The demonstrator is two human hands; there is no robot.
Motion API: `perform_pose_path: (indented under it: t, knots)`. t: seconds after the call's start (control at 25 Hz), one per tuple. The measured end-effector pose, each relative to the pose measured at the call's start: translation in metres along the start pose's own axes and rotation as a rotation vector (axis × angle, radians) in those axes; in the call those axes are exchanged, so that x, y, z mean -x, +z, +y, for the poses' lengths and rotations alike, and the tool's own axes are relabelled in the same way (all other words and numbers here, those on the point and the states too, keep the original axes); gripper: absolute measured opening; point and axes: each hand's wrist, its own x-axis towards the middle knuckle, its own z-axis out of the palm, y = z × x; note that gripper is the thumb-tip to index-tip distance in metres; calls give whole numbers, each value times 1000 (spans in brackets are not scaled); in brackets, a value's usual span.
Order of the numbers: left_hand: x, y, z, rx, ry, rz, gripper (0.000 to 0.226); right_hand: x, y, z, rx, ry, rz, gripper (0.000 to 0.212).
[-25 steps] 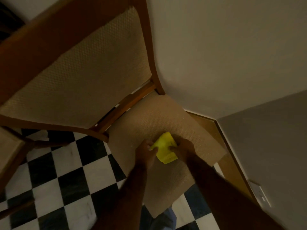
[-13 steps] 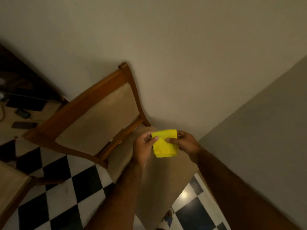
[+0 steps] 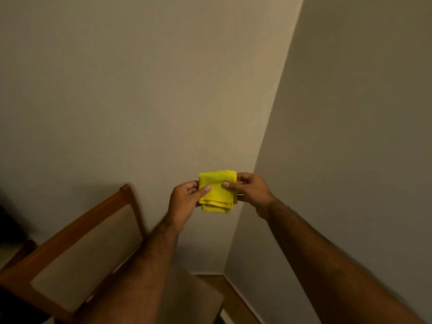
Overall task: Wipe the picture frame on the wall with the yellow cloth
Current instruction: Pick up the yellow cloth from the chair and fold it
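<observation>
A folded yellow cloth (image 3: 217,191) is held up in front of a bare wall corner. My left hand (image 3: 184,198) pinches its left edge between thumb and fingers. My right hand (image 3: 251,190) grips its right edge the same way. The cloth hangs as a small square with its layered edges at the bottom. No picture frame is in view.
A wooden chair with a beige padded back (image 3: 86,251) and seat (image 3: 198,298) stands at the lower left, against the wall. Two plain walls meet in a corner (image 3: 268,141) just right of the cloth. A wooden skirting board (image 3: 236,298) runs along the floor.
Both hands lifted the cloth from the chair seat up to chest height. My view has tilted upward from the floor and chair to the wall corner.
</observation>
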Motion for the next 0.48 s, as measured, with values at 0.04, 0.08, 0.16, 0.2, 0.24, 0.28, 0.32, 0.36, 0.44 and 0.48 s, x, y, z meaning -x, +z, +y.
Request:
perform_pose_path:
  t: [0.04,0.08,0.16,0.2,0.24,0.28,0.32,0.36,0.44,0.48]
  knots:
    - [1,16,26,-5,41,-19,30,11,-18,-24,12,-49,12,37]
    - [1,28,47,1,74,-28,30,20,-30,-44,24,-91,14,36]
    - [4,57,91,8,141,-58,28,40,-59,-88,53,-171,52,36]
    - [7,74,116,17,179,-74,28,52,-75,-113,62,-212,77,37]
    - [10,91,139,32,225,-91,28,64,-89,-136,60,-255,99,37]
    - [14,111,165,53,277,-115,27,81,-106,-162,66,-304,130,35]
    - [18,130,191,69,325,-140,25,96,-122,-186,82,-352,162,33]
    - [21,148,216,81,367,-165,23,110,-137,-210,105,-397,186,30]
    - [24,177,263,96,439,-213,23,136,-158,-252,145,-466,231,25]
    - [29,194,289,97,480,-239,24,153,-171,-274,172,-504,277,27]
